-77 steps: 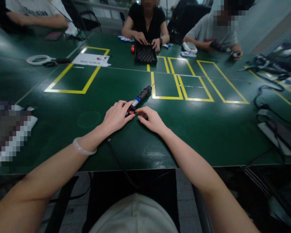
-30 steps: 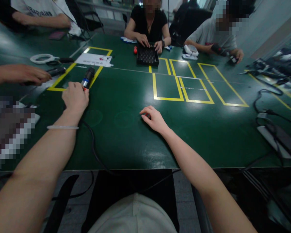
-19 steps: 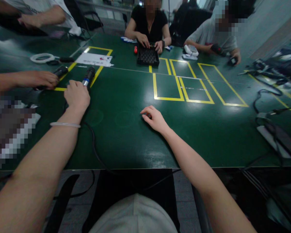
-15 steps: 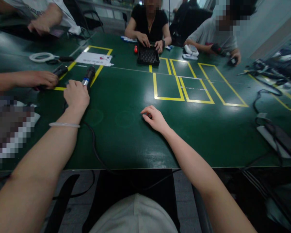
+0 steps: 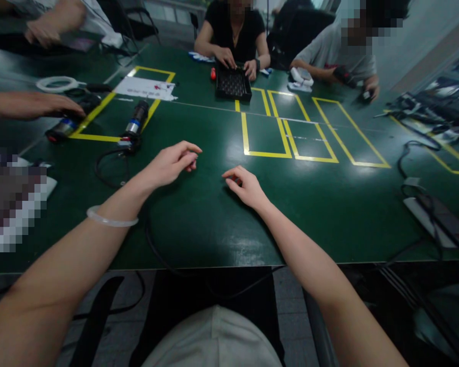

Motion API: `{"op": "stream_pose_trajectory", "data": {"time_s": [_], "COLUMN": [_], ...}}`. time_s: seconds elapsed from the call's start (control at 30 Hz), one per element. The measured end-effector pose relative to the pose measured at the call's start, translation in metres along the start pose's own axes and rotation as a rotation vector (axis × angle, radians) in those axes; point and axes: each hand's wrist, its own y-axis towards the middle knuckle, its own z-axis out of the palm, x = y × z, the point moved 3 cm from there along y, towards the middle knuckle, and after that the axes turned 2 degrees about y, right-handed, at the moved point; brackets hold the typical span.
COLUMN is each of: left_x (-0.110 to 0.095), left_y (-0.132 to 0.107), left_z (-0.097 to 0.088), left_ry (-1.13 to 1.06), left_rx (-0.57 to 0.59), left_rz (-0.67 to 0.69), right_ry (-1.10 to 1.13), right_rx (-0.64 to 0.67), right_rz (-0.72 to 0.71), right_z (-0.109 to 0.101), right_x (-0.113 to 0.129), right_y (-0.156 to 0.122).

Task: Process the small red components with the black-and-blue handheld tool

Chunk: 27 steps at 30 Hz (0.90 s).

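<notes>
My left hand (image 5: 168,165) hovers just above the green table (image 5: 199,214), empty, its fingers loosely spread. The black electric screwdriver (image 5: 135,120) with a blue band lies free on the yellow tape to its far left, and its cable (image 5: 109,163) loops back toward me. My right hand (image 5: 247,187) rests on the table near the middle. Its fingers curl down over a small dark thing I cannot make out.
A co-worker's hand (image 5: 42,104) at the left covers a second screwdriver (image 5: 63,127). A black tray (image 5: 232,84) sits at the far side between another person's hands. White paper (image 5: 145,87) and a white ring (image 5: 55,83) lie at the back left. Cables (image 5: 421,153) trail at the right.
My left hand let go of the screwdriver on the yellow tape and drew back toward the middle of the table. My right hand has stayed where it was.
</notes>
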Motion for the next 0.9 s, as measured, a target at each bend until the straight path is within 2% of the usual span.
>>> {"op": "stream_pose_trajectory", "data": {"time_s": [0.1, 0.17, 0.3, 0.43, 0.53, 0.63, 0.8, 0.9], "left_x": [-0.031, -0.041, -0.042, -0.037, -0.033, -0.03, -0.033, -0.039], "left_y": [-0.007, -0.012, -0.018, -0.018, -0.016, -0.013, -0.012, -0.015], "left_z": [0.027, 0.037, 0.046, 0.048, 0.048, 0.046, 0.038, 0.037], "left_ry": [-0.075, -0.087, -0.115, -0.153, -0.165, -0.136, 0.124, 0.241], "left_rx": [0.218, 0.318, 0.399, 0.436, 0.395, 0.296, 0.099, 0.061], "left_rz": [0.074, 0.098, 0.107, 0.108, 0.095, 0.108, 0.224, 0.289], "right_ry": [0.131, 0.238, 0.366, 0.376, 0.371, 0.369, 0.403, 0.426], "right_rx": [0.021, 0.073, 0.177, 0.191, 0.148, 0.083, 0.038, 0.023], "right_rz": [0.032, 0.032, -0.001, 0.002, 0.023, 0.057, 0.089, 0.088], "right_z": [0.004, 0.007, 0.012, 0.012, 0.01, 0.007, 0.005, 0.006], "right_x": [0.0, 0.001, 0.005, 0.007, 0.006, 0.002, -0.003, -0.003], "right_y": [0.0, -0.001, -0.003, -0.004, -0.003, -0.001, 0.0, 0.0]}}
